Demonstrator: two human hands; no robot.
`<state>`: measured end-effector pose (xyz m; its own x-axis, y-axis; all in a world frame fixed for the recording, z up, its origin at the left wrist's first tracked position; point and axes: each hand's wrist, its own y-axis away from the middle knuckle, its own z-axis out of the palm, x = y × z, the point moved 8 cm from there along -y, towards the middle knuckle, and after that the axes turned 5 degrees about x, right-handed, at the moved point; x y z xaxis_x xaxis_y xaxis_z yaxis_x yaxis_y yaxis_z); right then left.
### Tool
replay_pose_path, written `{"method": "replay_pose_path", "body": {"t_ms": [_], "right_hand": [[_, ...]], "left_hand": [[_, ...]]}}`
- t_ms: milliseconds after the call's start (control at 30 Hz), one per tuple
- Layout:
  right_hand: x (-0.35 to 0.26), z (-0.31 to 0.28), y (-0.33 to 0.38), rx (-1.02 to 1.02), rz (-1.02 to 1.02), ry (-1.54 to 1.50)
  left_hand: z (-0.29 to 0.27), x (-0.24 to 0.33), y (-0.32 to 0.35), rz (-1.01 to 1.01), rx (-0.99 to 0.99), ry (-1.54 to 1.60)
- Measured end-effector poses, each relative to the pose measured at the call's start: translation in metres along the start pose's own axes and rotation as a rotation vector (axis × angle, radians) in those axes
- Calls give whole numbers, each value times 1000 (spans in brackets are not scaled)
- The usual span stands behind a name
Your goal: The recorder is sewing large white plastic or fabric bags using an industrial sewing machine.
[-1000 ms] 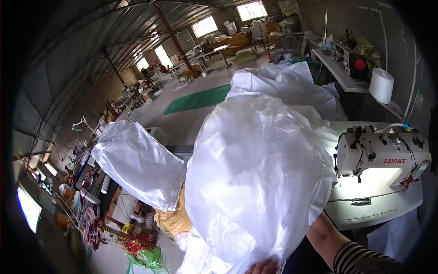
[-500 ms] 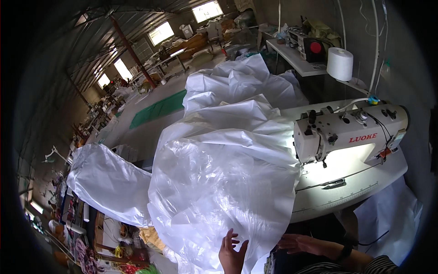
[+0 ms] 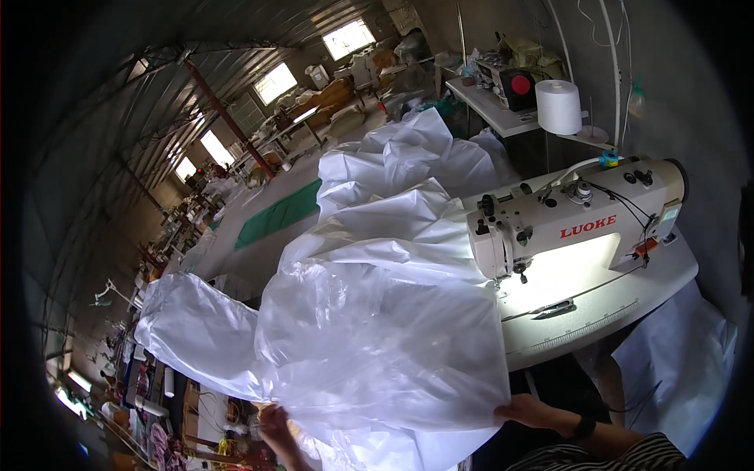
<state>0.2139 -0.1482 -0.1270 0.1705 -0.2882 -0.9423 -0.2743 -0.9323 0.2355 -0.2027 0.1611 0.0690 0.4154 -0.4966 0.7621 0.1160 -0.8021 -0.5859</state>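
Observation:
A large white, shiny plastic sheet (image 3: pixel 385 345) lies bunched over the sewing table, its front part spread wide before me and partly see-through. At its lower right corner my right hand (image 3: pixel 528 410) pinches the edge. My left hand (image 3: pixel 276 428), a little blurred, is closed on the lower left edge. To the right stands a white sewing machine (image 3: pixel 577 224) with its work light on; the sheet reaches up to its needle end. Small thread snips (image 3: pixel 554 309) lie on the machine bed in front of the needle.
A white thread cone (image 3: pixel 558 107) stands behind the machine. More white sheeting hangs at the lower right (image 3: pixel 675 361). A green strip (image 3: pixel 279 213) lies on the long table beyond. Bundled goods and cluttered shelves line the left side, with a pale side table (image 3: pixel 503 110) at the back.
Both hands have moved apart and closed on the sheet's near edge, left hand leftward, right hand at the right corner. The front layer is now stretched flatter. The view has shifted slightly.

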Motion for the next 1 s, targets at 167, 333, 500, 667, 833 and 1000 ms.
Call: {"method": "replay_pose_path", "body": {"t_ms": [167, 333, 500, 667, 833, 1000], "right_hand": [[-66, -75, 41, 403, -63, 403], [-170, -43, 18, 338, -782, 697], [-201, 30, -48, 258, -967, 827], [-186, 53, -107, 274, -950, 819], [-220, 18, -84, 136, -759, 294], [-200, -43, -55, 143, -898, 414]], "left_hand": [[-102, 1, -29, -308, 200, 66], [-138, 44, -46, -152, 263, 175], [-292, -46, -132, -110, 231, 722], [-134, 141, -46, 551, 354, -368], [98, 108, 178, 1201, -938, -1168], [-126, -39, -23, -328, -424, -294]]}}
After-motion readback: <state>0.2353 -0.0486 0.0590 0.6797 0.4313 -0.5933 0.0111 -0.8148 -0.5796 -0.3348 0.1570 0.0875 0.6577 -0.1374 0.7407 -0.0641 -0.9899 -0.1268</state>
